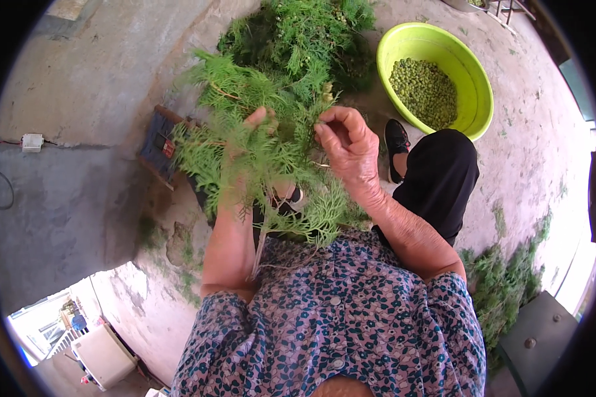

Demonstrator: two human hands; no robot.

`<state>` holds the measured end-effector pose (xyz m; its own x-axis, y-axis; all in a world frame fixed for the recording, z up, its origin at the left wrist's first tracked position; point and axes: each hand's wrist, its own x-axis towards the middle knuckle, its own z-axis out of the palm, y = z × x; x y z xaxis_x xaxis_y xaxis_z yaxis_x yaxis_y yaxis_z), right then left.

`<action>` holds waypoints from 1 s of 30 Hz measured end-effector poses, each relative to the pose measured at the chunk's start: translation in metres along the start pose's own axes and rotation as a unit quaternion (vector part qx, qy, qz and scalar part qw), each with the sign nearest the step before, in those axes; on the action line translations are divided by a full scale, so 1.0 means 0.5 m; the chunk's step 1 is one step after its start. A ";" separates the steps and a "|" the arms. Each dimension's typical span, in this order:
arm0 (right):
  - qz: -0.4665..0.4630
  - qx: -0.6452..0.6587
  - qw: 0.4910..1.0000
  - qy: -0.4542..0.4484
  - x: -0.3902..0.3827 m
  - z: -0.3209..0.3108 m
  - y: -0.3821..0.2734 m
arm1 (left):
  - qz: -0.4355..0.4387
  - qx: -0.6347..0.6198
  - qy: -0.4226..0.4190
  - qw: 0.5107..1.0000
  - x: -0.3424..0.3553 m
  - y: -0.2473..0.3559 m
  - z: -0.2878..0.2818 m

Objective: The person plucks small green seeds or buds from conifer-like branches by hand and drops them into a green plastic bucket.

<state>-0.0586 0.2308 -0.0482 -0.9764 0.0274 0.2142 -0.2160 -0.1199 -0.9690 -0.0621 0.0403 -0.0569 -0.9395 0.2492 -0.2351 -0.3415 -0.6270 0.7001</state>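
Observation:
I hold a leafy green conifer branch [222,149] upright in front of me, its bare stem [261,245] running down toward my lap. My left hand [255,122] is closed on it, mostly hidden behind the foliage. My right hand [344,142] is at the branch's right side, thumb and forefinger curled together against the sprigs; what lies between them is too small to make out. Small pale cones [327,92] show just above it. Beyond the branch lies a dense pile of cut conifer boughs [298,26].
A lime-green plastic tub [473,79] holding several small green cones [422,92] stands right of my feet. A low seat with blue fabric [157,139] is at left. More cut greenery [503,284] lies at lower right, beside a grey metal panel [536,337]. A small white box [32,142] sits far left.

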 end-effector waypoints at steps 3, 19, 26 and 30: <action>-0.038 -0.054 0.998 -0.004 0.005 0.002 0.007 | 0.045 0.174 0.199 0.963 -0.016 0.008 0.113; -0.113 -0.134 0.984 -0.009 0.017 0.004 0.008 | 0.113 0.346 -0.011 0.931 -0.027 -0.012 0.100; 0.243 0.344 0.907 0.007 0.053 -0.034 -0.015 | -0.043 0.251 0.101 0.962 0.020 -0.021 0.088; 0.245 0.347 0.905 -0.030 0.060 -0.048 -0.001 | -0.096 0.240 0.172 0.951 0.025 -0.039 0.074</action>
<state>-0.0879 0.2556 -0.0443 -0.9491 -0.2489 -0.1931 0.3140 -0.6981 -0.6435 -0.0665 0.0830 -0.0483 -0.8429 0.0175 -0.5377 -0.5328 -0.1655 0.8299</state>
